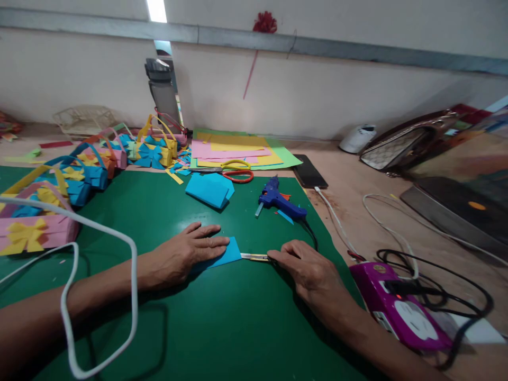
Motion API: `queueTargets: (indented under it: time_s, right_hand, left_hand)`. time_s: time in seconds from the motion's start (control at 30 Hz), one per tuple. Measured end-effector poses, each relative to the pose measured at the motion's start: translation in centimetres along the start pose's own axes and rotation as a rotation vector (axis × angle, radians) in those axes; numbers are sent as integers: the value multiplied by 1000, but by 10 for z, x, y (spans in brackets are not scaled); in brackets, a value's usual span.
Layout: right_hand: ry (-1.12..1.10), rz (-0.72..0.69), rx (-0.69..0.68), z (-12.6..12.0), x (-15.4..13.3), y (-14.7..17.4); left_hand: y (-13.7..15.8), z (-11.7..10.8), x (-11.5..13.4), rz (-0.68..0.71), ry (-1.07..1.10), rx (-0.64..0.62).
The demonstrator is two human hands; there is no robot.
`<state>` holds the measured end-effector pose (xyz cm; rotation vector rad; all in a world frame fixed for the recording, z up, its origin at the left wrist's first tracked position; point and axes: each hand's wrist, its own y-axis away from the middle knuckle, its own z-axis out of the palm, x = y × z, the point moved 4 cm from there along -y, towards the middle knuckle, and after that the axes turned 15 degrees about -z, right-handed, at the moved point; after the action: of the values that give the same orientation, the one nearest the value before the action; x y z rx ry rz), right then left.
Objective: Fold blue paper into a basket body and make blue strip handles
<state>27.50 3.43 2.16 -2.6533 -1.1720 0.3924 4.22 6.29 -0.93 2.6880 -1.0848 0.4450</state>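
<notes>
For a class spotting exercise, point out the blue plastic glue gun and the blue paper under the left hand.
Blue plastic glue gun [273, 197]: head view, on its body.
Blue paper [233, 251] under the left hand [190, 250]: head view, on its uncovered end.

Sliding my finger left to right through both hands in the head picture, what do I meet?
Front pink basket, left hand, blue paper under it, cutter, right hand, purple socket box.

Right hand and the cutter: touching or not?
Touching. The head view shows the right hand with its fingers closed on the cutter's right end, no gap between.
</notes>
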Motion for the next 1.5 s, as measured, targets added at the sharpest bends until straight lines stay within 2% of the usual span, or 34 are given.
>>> queueTargets:
  time_s: [0.43, 0.67, 0.87, 1.33, 1.5]
  right_hand:
    - [-33, 7, -10, -1, -3, 4]
    - [-9, -45, -9, 2, -12, -5]
    - [-33, -22, -40, 0, -14, -3]
    - [-30, -99, -70, 12, -33, -24]
    - [-8, -99, -24, 13, -27, -25]
  left_hand:
    - [1, 3, -3, 11, 5, 44]
    - [1, 0, 0, 21, -2, 78]
    - [1, -2, 2, 20, -5, 64]
    - [0, 1, -1, 12, -18, 51]
    - [-2, 1, 2, -4, -56, 100]
